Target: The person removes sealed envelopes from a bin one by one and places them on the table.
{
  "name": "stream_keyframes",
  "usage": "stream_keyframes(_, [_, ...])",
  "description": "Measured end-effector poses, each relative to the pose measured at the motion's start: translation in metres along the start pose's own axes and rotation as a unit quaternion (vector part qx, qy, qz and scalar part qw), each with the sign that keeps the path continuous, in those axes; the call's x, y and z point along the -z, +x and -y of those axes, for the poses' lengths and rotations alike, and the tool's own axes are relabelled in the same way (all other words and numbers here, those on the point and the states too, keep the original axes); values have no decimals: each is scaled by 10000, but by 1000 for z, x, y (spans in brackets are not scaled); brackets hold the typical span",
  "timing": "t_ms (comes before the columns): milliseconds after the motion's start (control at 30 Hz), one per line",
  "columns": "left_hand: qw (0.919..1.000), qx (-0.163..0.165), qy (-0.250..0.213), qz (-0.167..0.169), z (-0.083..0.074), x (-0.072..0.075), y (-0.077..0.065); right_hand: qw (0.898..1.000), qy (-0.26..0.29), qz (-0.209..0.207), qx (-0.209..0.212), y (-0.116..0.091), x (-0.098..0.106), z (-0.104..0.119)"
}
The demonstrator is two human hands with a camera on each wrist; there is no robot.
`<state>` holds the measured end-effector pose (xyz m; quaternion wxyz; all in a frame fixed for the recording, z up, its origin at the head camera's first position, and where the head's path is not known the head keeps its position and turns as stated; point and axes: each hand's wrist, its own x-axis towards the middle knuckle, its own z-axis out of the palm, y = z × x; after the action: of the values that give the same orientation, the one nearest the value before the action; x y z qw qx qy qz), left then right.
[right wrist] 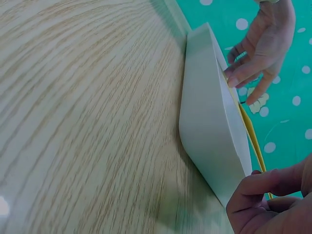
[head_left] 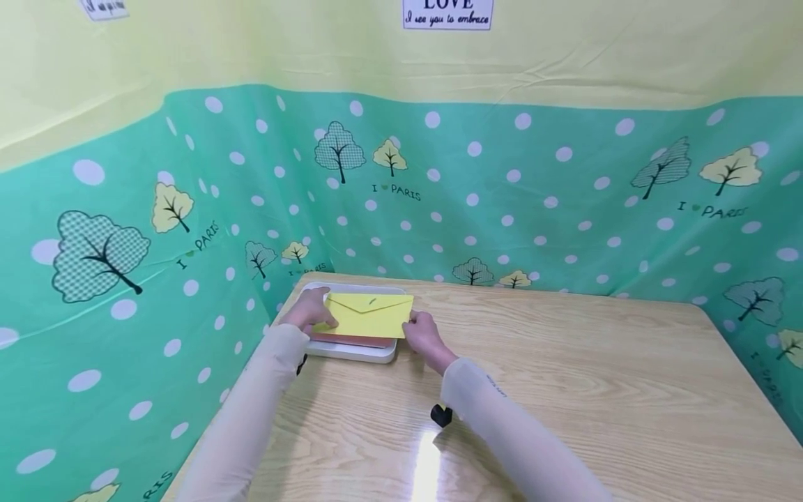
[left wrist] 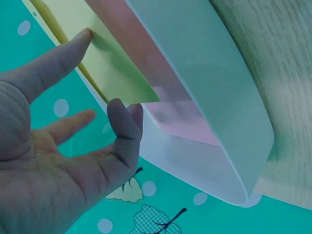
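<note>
A yellow envelope (head_left: 366, 321), a long flat rectangle of thin, smooth paper, lies at the far left of the scene, over a white tray (head_left: 351, 354) that stands on the bench (head_left: 564, 362). A shallow V-shaped flap runs along its far side, with a small dark mark near the middle; seen edge-on from the right wrist, it is a narrow, slightly bowed strip. The left hand (head_left: 309, 312) has its fingers spread wide at the envelope's left end, one fingertip against its face. The right hand (head_left: 424, 336) pinches the right end between thumb and curled fingers. The tray is smooth, with low walls and rounded corners, and holds a flat reddish-pink sheet (left wrist: 190, 122). The bench has a pale wood grain; behind hangs creased green cloth (head_left: 533, 188) with white dots and printed trees.
</note>
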<state>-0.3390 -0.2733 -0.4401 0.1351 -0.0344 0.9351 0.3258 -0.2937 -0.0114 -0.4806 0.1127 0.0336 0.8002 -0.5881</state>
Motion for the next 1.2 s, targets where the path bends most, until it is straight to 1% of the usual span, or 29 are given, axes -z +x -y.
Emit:
stream_keyframes(133, [9999,-73,-132,15,-4,-3,-1,10000,1,-31,48,2,6,-4])
stream_keyframes(333, [9996,-246,107,-10,-14,-6,0,9998,-113,18,137,7,19,-10])
stream_keyframes(400, [9994,-303,171,-29,-18,-7,0,9999,-76,21,146,7,23,-11])
stream_keyframes(467, [9993,-339,147,-38,-20,-8,1,9999,-68,31,154,6,27,-12])
stream_keyframes(667, [9988,-358,329,-69,-24,-13,5,9999,33,3,128,3,37,-14])
stream_keyframes(800, [9988,-391,281,-125,-28,-17,2,9999,133,-58,91,1,44,-16])
stream_keyframes(1033, [9974,-628,218,-269,-37,-22,-5,9994,265,-175,167,-3,54,-21])
stream_keyframes(1200, [9975,-612,250,-253,-42,-30,-8,9991,363,-224,26,-6,62,-24])
